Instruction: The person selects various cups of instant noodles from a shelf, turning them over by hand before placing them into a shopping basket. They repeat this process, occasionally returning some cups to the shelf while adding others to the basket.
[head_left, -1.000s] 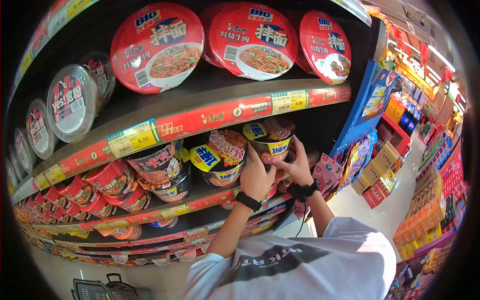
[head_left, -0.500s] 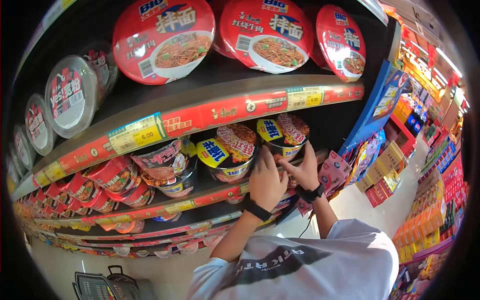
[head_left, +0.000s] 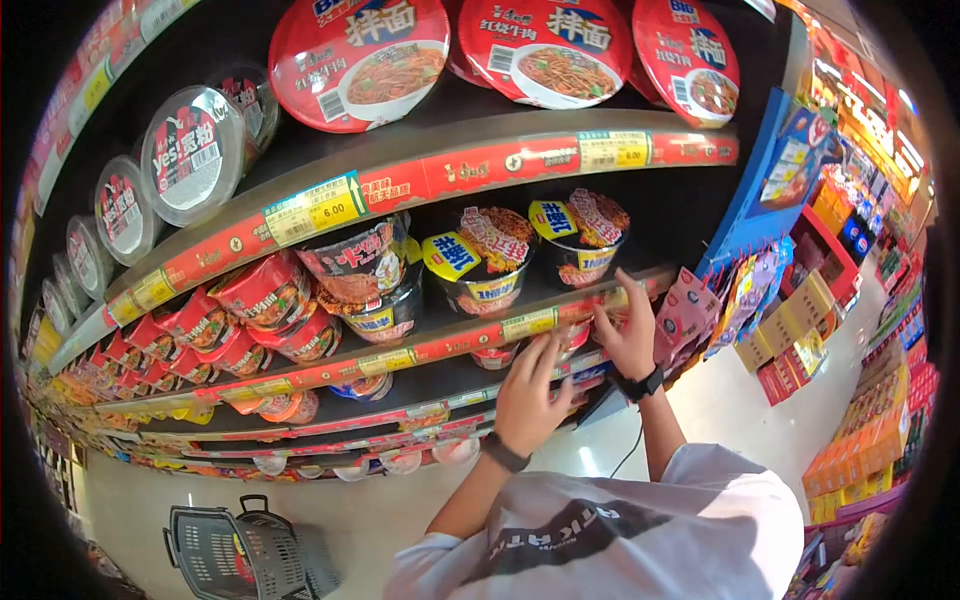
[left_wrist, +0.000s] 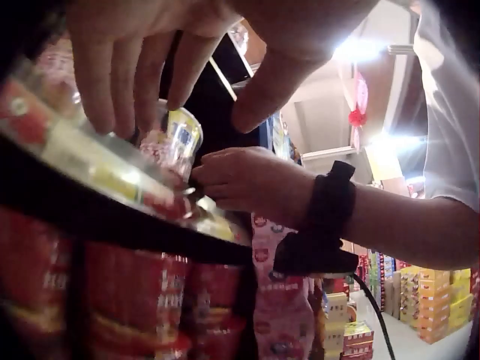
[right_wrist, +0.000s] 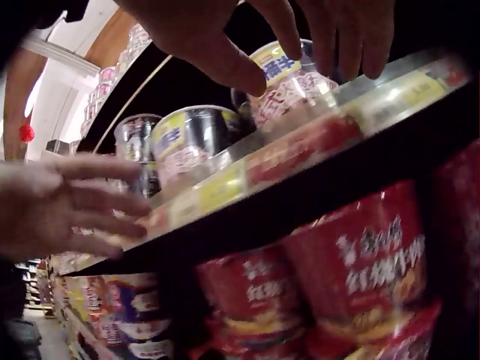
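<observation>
Two black instant noodle cups with yellow labels stand side by side on the middle shelf. The right noodle cup (head_left: 583,235) is nearest the hands, and the left noodle cup (head_left: 480,262) stands beside it. My right hand (head_left: 630,330) is just in front of the shelf edge, below and right of the right cup, fingers extended and holding nothing. Lower and to the left, my left hand (head_left: 532,402) is in front of the shelf rail, its fingers spread and nothing in them. In the right wrist view, the right hand's fingers (right_wrist: 330,37) overlap a noodle cup (right_wrist: 289,86).
A red shelf rail (head_left: 440,352) with price tags runs below the cups. Red noodle bowls (head_left: 360,65) stand on the shelf above, stacked red cups (head_left: 265,292) to the left. Pink packets (head_left: 690,305) hang at the right end. A grey shopping basket (head_left: 235,550) is on the floor.
Both hands have let go of the right noodle cup and drawn back and down from it. The cup now stands on the shelf beside the other one. The head view has shifted slightly.
</observation>
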